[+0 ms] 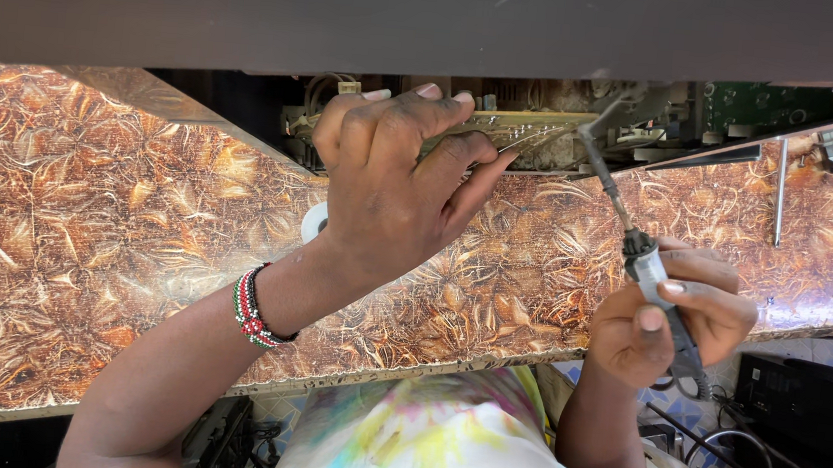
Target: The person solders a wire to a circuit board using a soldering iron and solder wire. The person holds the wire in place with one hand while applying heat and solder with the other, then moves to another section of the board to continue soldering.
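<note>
left hand (396,177) grips flat circuit board (516,127); right hand (670,321) holds slim soldering iron (637,243).

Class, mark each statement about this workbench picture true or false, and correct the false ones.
1. The right hand grips a soldering iron. True.
2. The left hand lies flat on the table, touching nothing. False: its fingers grip the edge of a circuit board.
3. A beaded bracelet is on the left wrist. True.
4. The tabletop is plain white. False: it is brown with a swirled pattern.
</note>
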